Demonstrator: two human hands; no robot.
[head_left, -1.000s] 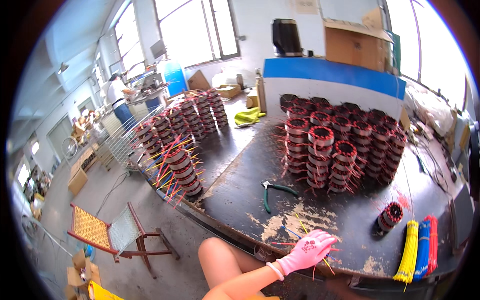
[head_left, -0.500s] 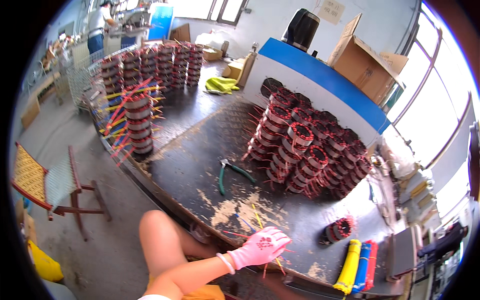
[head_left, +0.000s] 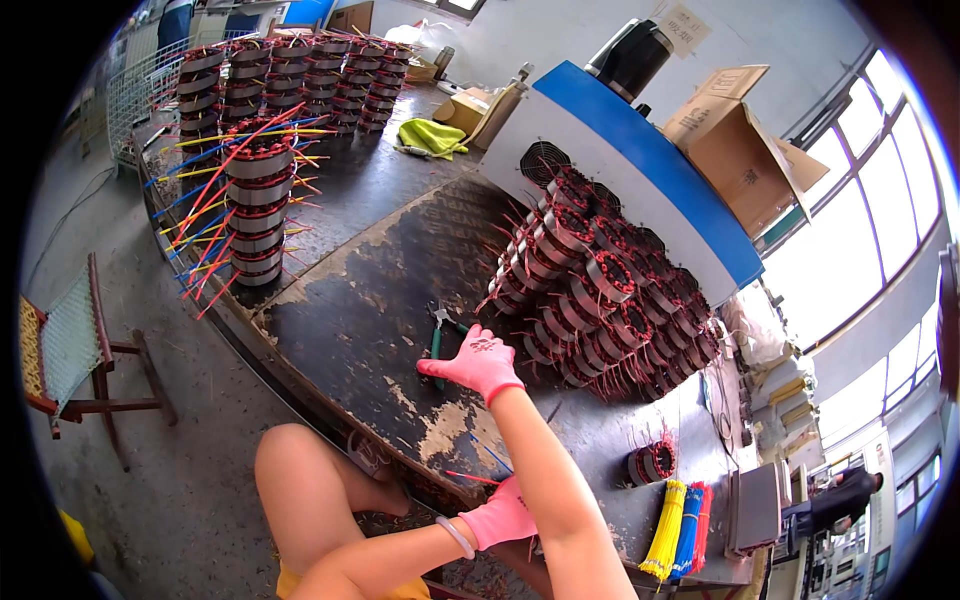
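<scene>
My right hand (head_left: 478, 362), in a pink glove, reaches across the bench over the green-handled pliers (head_left: 437, 345). Its thumb and fingers are spread about the handles, not closed on them. Below, at the bench's front edge, my pink-gloved left hand (head_left: 497, 520) is closed on thin wires (head_left: 472, 477); a red and a blue one stick out past it. My right forearm covers the left fingertips. A single wound stator (head_left: 652, 462) with red windings lies to the right, beside bundles of yellow wires (head_left: 665, 530), blue wires (head_left: 688, 530) and red wires (head_left: 703, 528).
Stacked stators (head_left: 610, 290) crowd the bench beyond my right hand. A stator column (head_left: 258, 220) with long coloured wires stands left, before more stacks (head_left: 285, 85). A blue-topped white cabinet (head_left: 640, 150) bears a carton (head_left: 735, 150). Left on the floor is a woven stool (head_left: 75, 330).
My right hand has come into view and reached up to the pliers. The left hand has shifted slightly left and down, still with the wires. The view has tilted somewhat.
</scene>
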